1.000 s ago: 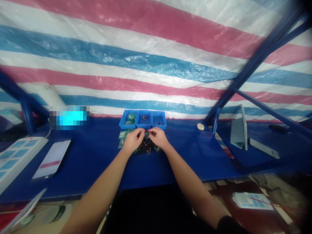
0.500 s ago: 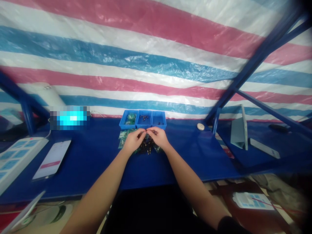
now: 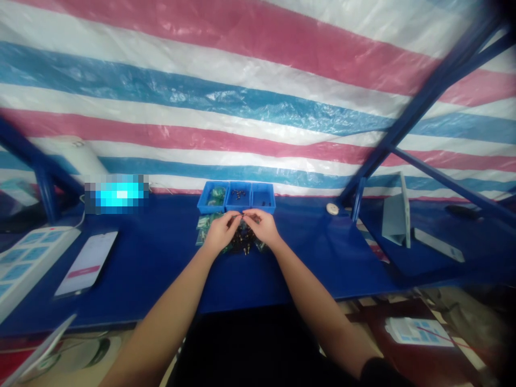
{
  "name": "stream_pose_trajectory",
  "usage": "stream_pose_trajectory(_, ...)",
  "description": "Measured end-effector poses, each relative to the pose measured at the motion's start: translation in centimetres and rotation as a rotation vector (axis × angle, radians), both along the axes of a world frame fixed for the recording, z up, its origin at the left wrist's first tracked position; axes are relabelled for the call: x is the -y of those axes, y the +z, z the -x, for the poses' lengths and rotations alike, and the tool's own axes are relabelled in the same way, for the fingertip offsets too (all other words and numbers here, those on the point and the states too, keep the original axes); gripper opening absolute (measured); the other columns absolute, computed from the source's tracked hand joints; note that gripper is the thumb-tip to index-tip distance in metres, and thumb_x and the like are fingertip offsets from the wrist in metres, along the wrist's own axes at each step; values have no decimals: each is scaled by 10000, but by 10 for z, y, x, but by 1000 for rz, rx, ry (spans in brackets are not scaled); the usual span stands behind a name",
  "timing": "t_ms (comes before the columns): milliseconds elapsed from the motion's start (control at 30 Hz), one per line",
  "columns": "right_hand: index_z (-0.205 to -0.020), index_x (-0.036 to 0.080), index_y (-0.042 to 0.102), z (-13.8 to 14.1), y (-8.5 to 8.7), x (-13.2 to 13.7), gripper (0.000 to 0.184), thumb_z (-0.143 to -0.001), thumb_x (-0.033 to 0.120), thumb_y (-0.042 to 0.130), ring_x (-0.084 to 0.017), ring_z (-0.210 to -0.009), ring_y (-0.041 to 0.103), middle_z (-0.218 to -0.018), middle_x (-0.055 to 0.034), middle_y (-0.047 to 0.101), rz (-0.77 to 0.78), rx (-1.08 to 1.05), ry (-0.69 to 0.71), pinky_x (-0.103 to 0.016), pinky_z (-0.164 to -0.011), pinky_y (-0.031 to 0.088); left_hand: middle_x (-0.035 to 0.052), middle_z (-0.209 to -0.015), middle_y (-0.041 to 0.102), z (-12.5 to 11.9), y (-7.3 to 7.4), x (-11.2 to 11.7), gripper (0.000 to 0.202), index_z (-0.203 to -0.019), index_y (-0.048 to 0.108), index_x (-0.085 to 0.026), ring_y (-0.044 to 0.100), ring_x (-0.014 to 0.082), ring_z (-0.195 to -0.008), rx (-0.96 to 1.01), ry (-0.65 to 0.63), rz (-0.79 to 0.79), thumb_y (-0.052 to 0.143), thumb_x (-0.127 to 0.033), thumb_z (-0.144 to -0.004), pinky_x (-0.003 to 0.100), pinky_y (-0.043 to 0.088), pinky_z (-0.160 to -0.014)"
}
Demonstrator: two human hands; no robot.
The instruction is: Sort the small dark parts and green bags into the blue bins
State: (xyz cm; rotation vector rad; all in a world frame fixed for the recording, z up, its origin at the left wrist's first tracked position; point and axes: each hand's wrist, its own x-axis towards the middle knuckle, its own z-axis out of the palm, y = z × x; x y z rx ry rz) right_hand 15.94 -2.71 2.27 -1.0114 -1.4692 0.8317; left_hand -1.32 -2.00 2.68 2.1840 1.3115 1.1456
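Observation:
My left hand (image 3: 221,232) and my right hand (image 3: 261,226) meet fingertip to fingertip just in front of the blue bins. Both are closed in a pinch around something small and dark, too tiny to name. Under and between them lies a pile of small black parts with brass-coloured ends (image 3: 244,243). Green-tinted clear plastic bags (image 3: 205,221) lie beside and partly beneath my left hand. Behind my fingers stand three joined blue bins: the left bin (image 3: 200,202) holds green bags, the middle bin (image 3: 237,206) some small dark parts, the right bin (image 3: 264,205) a few dark bits.
A phone (image 3: 86,263) and a white power strip (image 3: 38,250) lie on the blue table (image 3: 161,279) at left. A small round whitish object (image 3: 332,209) sits near the right frame post (image 3: 357,199). A striped plastic sheet (image 3: 258,107) hangs behind.
My hands stay at the same spot above the pile, with only a slight shift of the fingertips. Nothing else has visibly moved.

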Motion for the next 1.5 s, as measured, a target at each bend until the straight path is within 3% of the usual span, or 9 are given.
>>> stream_pose_trajectory(133,-1013,182,705,0,0,1,278,-815,373,662,-170,-782,680,-903,-61,728,18,7,-2,-303,-761,554,-5,-738,669,0,-2,0,316,-1074,650,-223,589,135,-609,24,4,-8,500,-452,-916,246,456,-632)
stream_pose_trajectory(333,-1035,187,707,2,1,2,292,-808,366,671,-177,-813,683,-933,-66,731,3,1,9,-305,-766,551,28,-913,716,-1,-3,-2,305,-994,662,-221,650,157,-736,-3,-7,-28,462,-444,-935,259,475,-703)
stream_pose_trajectory(667,-1025,186,720,2,2,3,286,-797,356,686,-180,-799,689,-939,-67,740,17,15,13,-315,-766,556,19,-888,705,0,3,1,315,-997,644,-219,639,150,-734,-9,-24,0,425,-441,-952,250,466,-714)
stream_pose_trajectory(933,-1028,191,728,0,-2,-1,295,-806,379,677,-195,-823,701,-941,-67,746,22,-6,-7,-345,-815,563,-13,-701,649,-1,-3,-1,320,-1093,631,-222,586,135,-592,51,2,3,499,-454,-916,244,450,-617)
stream_pose_trajectory(1167,-1058,197,714,1,-1,1,308,-809,373,672,-184,-803,692,-922,-60,740,10,-7,23,-317,-770,561,15,-875,702,0,-2,-2,281,-985,652,-222,631,141,-710,32,-18,-15,478,-435,-930,245,467,-684)
stream_pose_trajectory(1500,-1024,205,730,3,-3,1,273,-814,371,673,-196,-846,699,-963,-60,743,-3,33,-3,-341,-822,559,5,-804,678,0,3,1,310,-976,636,-214,605,139,-668,13,-32,8,435,-447,-945,244,449,-660)
